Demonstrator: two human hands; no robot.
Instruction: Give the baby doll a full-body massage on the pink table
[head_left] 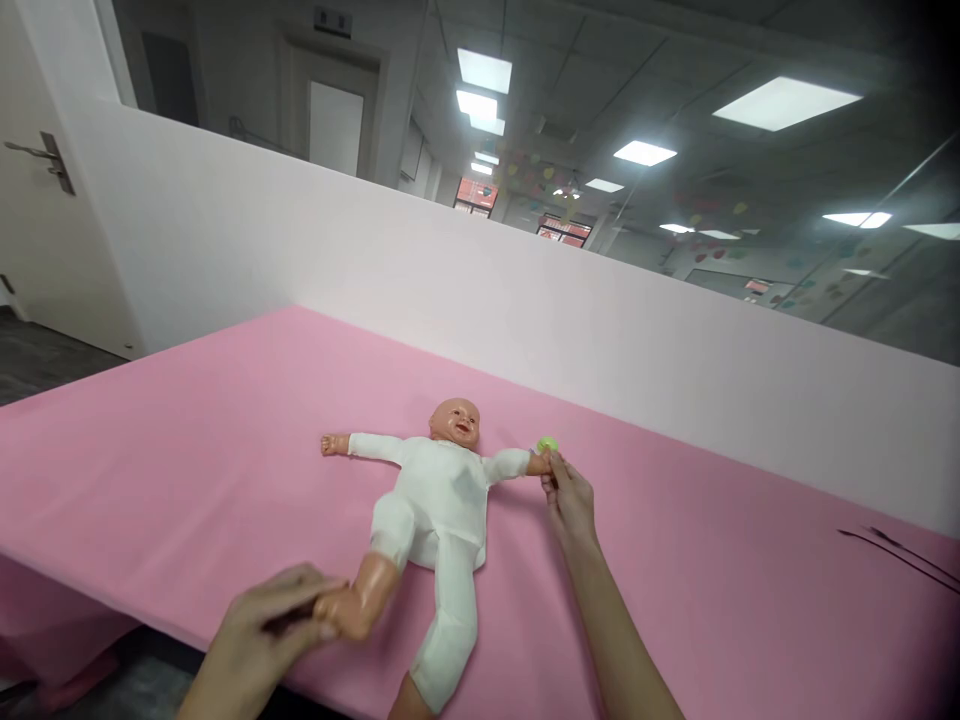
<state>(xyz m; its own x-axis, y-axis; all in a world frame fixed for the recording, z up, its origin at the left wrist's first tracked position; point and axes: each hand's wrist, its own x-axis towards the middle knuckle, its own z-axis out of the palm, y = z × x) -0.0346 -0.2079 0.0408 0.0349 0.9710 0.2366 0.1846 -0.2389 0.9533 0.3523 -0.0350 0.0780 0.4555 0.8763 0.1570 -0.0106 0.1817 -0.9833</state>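
A baby doll (442, 490) with a white cloth body lies on its back, arms spread wide. My left hand (259, 630) pinches the toes of one of the doll's feet (360, 600), and that leg is bent at the knee. The other leg stretches down to the lower edge of the view, where its foot is cut off. With closed fingers, my right hand (570, 495) grips the doll's hand on the right side. Just behind those fingers shows a small light green object (547, 444), partly hidden, its kind unclear.
Under the doll is a table with a pink cloth (225, 430). A white low wall (525, 310) runs along its far side, with glass above. Thin dark strands (900, 550) lie at the right. At the left is a door with a metal handle (52, 160).
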